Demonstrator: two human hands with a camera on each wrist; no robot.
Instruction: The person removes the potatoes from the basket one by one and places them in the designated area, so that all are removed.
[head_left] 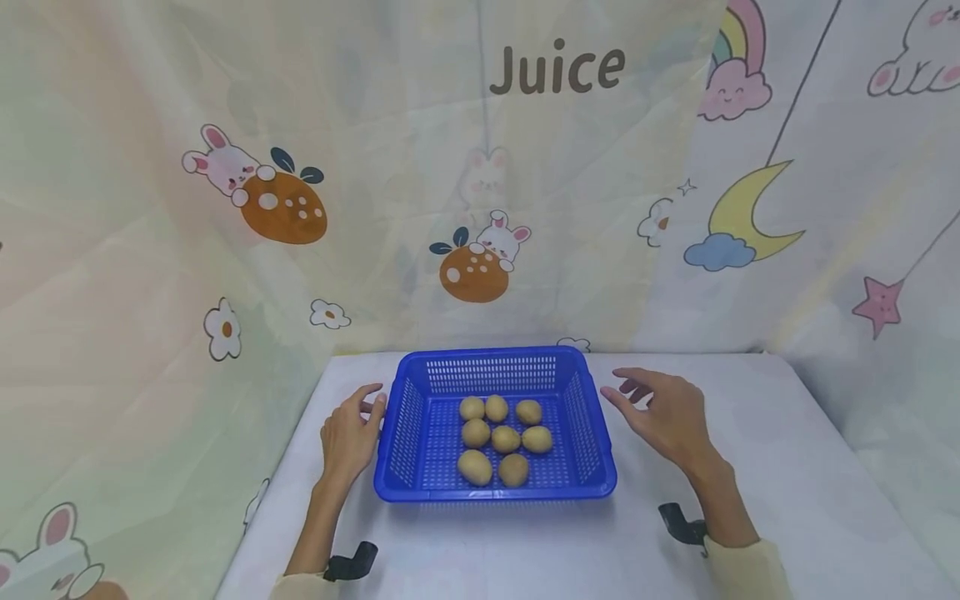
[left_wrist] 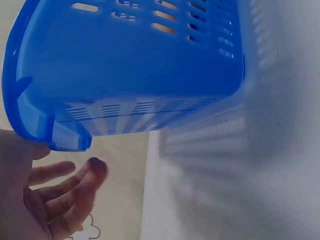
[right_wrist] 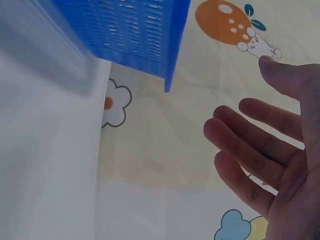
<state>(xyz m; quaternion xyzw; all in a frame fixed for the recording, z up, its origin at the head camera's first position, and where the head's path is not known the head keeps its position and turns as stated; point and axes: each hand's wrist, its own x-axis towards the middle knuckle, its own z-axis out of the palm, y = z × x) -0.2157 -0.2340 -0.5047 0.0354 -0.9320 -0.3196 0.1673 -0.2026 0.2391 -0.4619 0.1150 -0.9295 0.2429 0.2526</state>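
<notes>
A blue plastic basket (head_left: 495, 494) with slotted walls stands on the white table, and several potatoes (head_left: 506, 439) lie loose on its floor. My left hand (head_left: 350, 437) is at the basket's left side, its thumb right at the rim and its other fingers loosely bent. The left wrist view shows that hand (left_wrist: 60, 190) close under the basket's lip, fingers not wrapped round it. To the right of the basket, my right hand (head_left: 671, 417) hovers with relaxed, spread fingers. A gap separates this hand (right_wrist: 270, 150) from the basket wall (right_wrist: 130, 35) in the right wrist view.
A white cloth covers the table (head_left: 757, 433). Printed curtains (head_left: 390, 167) with rabbits, flowers and a moon hang behind and at both sides. Black mounts (head_left: 352, 562) are strapped on both wrists.
</notes>
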